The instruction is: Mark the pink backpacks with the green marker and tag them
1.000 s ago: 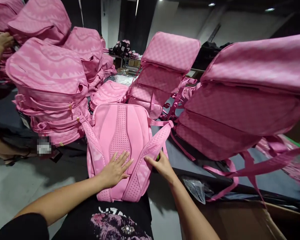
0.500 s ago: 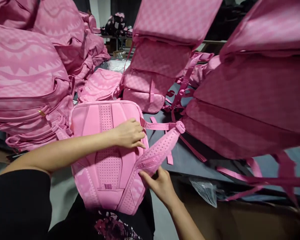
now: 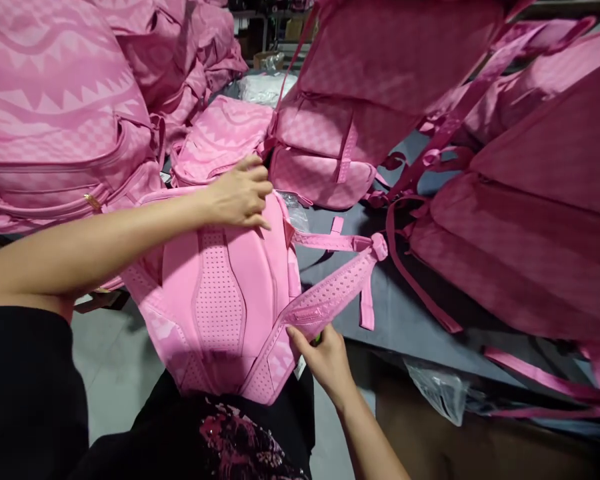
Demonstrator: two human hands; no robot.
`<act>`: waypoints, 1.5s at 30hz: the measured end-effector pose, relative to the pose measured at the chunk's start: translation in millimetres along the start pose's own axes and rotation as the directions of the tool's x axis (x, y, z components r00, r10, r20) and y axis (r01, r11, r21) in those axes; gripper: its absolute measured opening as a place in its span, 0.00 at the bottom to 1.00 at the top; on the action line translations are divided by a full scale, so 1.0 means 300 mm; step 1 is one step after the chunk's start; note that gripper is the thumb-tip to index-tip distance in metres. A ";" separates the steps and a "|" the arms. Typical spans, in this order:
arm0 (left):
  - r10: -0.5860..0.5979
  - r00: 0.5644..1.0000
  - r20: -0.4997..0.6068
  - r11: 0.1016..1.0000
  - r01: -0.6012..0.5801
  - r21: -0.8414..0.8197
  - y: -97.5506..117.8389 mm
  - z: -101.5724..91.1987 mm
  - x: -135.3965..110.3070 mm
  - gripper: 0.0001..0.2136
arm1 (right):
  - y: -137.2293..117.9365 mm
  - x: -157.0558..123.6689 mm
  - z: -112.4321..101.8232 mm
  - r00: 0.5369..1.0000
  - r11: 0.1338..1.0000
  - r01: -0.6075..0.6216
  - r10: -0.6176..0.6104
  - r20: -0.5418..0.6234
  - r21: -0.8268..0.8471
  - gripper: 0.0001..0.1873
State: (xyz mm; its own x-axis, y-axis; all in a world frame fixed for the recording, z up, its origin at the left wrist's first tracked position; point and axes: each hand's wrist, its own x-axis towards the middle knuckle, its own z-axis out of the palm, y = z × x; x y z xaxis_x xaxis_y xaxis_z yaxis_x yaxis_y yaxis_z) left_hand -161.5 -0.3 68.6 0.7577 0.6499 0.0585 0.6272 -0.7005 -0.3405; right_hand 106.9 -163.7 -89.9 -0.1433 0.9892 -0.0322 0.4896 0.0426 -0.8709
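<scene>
A pink backpack (image 3: 220,300) leans upright against my body at the table's edge, its padded, perforated back panel facing me. My left hand (image 3: 240,193) is over the top edge of that panel, fingers loosely bent and apart, with nothing seen in them. My right hand (image 3: 325,363) pinches the padded shoulder strap (image 3: 330,293) near its lower part, thumb on top. The strap stretches out to the right, ending in a rolled webbing bundle (image 3: 379,247). A small white tag (image 3: 300,367) shows beside my right hand.
Large pink backpacks (image 3: 45,100) are piled on the left. More pink bags with checked panels (image 3: 530,240) stand open on the right of the grey table (image 3: 340,267), their straps trailing. Clear plastic (image 3: 437,390) hangs off the table edge. White plastic wrapping (image 3: 265,87) lies farther back.
My left hand has moved up from the middle of the back panel to its top edge. The backpack's top now tips away from me. My right hand keeps its pinch on the strap.
</scene>
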 end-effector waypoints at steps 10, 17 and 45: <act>0.127 0.982 -0.140 0.969 -0.153 -0.192 0.258 0.111 -0.047 0.17 | -0.071 -0.014 -0.230 0.913 0.944 -0.222 0.290 -0.287 0.246 0.43; 0.031 0.944 -0.328 0.991 -0.072 -0.113 0.312 0.151 -0.091 0.06 | -0.295 0.093 -0.201 0.971 0.842 0.100 0.033 -0.236 0.529 0.39; 0.001 0.905 -0.426 0.985 -0.074 -0.156 0.342 0.226 -0.099 0.11 | -0.146 0.191 0.054 0.892 0.964 0.264 -0.241 -0.382 0.009 0.07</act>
State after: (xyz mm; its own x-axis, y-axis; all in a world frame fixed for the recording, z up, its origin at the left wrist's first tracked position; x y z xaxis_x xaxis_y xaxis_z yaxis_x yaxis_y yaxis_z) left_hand -131.9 -71.5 -31.5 0.7627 0.4619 0.4526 0.5897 -0.7841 -0.1935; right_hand 63.4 -111.3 -61.6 0.0828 0.9259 0.3686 0.4265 0.3014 -0.8528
